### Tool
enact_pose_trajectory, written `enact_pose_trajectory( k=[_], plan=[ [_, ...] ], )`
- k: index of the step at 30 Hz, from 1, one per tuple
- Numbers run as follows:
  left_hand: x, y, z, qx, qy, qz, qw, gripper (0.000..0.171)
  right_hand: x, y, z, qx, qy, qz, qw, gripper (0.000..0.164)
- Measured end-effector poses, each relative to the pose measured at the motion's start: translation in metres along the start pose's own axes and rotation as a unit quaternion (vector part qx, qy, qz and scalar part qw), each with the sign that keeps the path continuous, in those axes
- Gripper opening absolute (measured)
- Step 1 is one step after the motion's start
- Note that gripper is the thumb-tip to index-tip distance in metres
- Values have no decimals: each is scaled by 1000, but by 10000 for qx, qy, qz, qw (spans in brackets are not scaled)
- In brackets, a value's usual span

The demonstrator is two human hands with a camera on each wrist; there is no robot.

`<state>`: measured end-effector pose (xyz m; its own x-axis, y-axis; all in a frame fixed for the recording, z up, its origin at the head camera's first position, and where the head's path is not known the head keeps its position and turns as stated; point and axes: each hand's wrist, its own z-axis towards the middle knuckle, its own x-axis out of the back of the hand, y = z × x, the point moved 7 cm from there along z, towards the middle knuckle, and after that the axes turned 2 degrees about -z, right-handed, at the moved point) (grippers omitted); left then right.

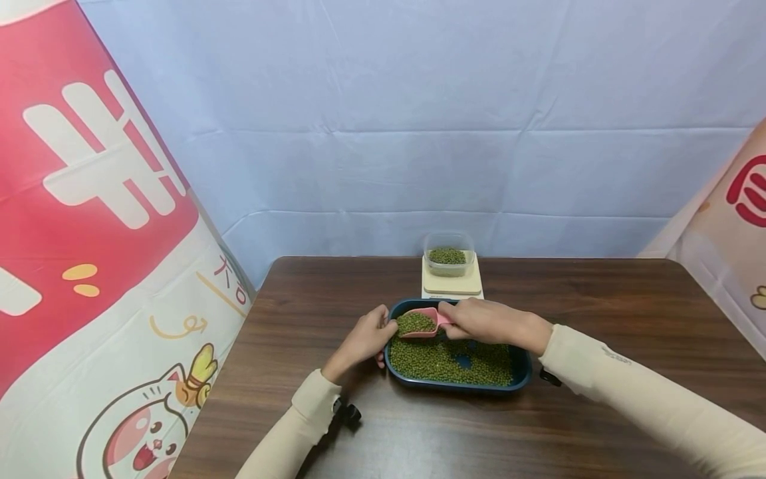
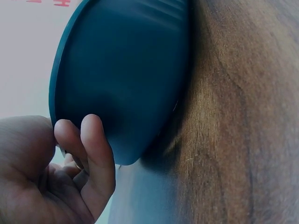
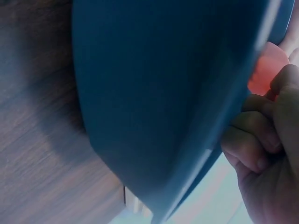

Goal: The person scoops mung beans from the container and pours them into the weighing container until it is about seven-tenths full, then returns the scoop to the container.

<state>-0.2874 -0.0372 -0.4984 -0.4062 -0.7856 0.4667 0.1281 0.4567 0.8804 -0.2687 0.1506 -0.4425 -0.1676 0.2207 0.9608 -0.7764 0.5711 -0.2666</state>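
While my left hand (image 1: 366, 334) pinches the oblong dark-blue plastic tray (image 1: 449, 384), my right hand (image 1: 487, 320) grips the pink plastic scoop (image 1: 435, 317), long axis leftward, mouth beside left hand.

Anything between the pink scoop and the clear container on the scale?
Only the far rim of the blue tray: the pink scoop sits within the tray's outline, the clear container beyond it on the scale. Nothing else visible in the way. Can't judge the scoop's height.
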Motion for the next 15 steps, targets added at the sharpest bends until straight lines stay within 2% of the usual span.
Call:
enact_pose_trajectory(
  k=[15],
  plan=[
    [-2, -5, 2, 61, 55, -114, 9999, 22, 6, 7, -15, -166, 271, 50, 9995, 19]
  ],
)
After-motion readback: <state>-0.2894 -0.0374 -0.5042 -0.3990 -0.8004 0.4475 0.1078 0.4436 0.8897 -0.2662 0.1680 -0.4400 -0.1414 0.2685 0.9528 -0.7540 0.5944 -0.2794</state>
